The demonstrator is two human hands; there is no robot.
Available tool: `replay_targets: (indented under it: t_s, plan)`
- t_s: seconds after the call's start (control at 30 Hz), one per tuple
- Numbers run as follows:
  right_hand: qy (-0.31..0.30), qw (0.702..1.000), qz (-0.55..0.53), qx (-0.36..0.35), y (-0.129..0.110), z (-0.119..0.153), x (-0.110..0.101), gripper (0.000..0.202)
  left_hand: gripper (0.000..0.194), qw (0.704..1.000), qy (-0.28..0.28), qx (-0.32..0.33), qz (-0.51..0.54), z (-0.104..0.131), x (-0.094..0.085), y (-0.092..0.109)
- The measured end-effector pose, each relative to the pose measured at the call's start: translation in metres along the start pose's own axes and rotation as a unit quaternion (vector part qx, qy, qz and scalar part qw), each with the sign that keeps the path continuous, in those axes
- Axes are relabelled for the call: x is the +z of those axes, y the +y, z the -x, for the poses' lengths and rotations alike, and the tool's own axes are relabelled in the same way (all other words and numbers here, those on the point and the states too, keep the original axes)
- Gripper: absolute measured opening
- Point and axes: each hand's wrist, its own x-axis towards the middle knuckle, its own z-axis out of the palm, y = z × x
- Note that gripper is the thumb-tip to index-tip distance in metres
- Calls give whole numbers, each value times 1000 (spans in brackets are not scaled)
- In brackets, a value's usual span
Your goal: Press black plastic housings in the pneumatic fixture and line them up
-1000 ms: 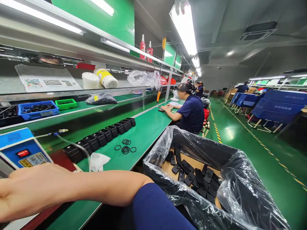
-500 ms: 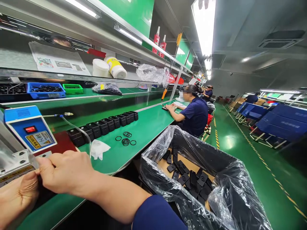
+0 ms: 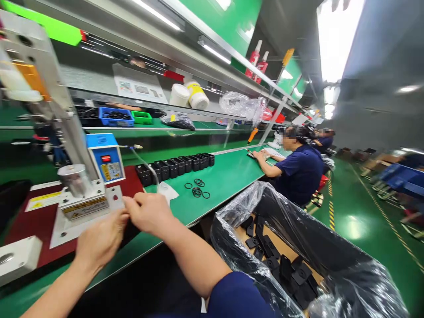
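My left hand and my right hand meet at the front right corner of a metal press fixture. The fingers of both are closed and pressed together; whatever is between them is hidden. A pale metal plate with a reddish spot sits just beyond my fingertips. Behind the fixture stands a blue control box with a red switch. A thin clear tube runs from its side down to a white tissue. Beyond my right hand, black rectangular cases stand in a row, with several black rings near them.
A plastic-lined box of black parts stands to my right, below the bench edge. A white block lies at the left. Further along the green bench, a co-worker sits working. Shelves with bins run above.
The view has turned left, bringing the whole press fixture and its column into sight. My hands stay together by the fixture, with their fingers closed.
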Motion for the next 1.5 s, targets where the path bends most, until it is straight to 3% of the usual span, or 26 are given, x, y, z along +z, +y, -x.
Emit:
replay_targets:
  t_s: [0.1,0.17,0.2,0.23,0.3,0.37,0.47,0.57,0.73,0.87,1.07,1.3,1.5]
  plan:
    - [0,992,-122,36,18,-5,-7,43,52,993,-102,-4,62,3,6,25]
    - [34,976,-212,38,28,-5,-11,39,49,979,-105,-67,164,4,12,36]
    - [65,965,-250,38,33,-2,-13,36,45,958,-88,-133,237,3,14,40]
    - [98,954,-280,42,37,3,-13,34,41,921,-63,-213,319,2,17,44]
    - [142,937,-315,51,43,17,-10,33,31,789,-18,-366,494,-2,21,50]
    - [136,938,-317,44,49,34,-5,34,24,713,-4,-421,561,-7,26,54]
    - [94,964,-248,-30,52,58,5,42,23,666,-13,-451,594,-12,32,61]
    - [115,980,-130,-94,52,72,11,52,23,635,-19,-459,622,-11,40,70]
    - [157,981,-13,-114,60,73,11,59,23,619,-26,-453,641,-8,49,83]
    - [194,972,-12,-129,69,75,6,47,18,616,-41,-432,658,-5,53,89]
    - [234,957,17,-172,77,86,4,53,20,608,-74,-403,680,-1,60,90]
    - [254,955,-10,-152,95,91,10,55,12,649,-77,-358,667,4,67,88]
    - [264,955,10,-134,97,98,8,59,19,702,-98,-380,594,10,68,92]
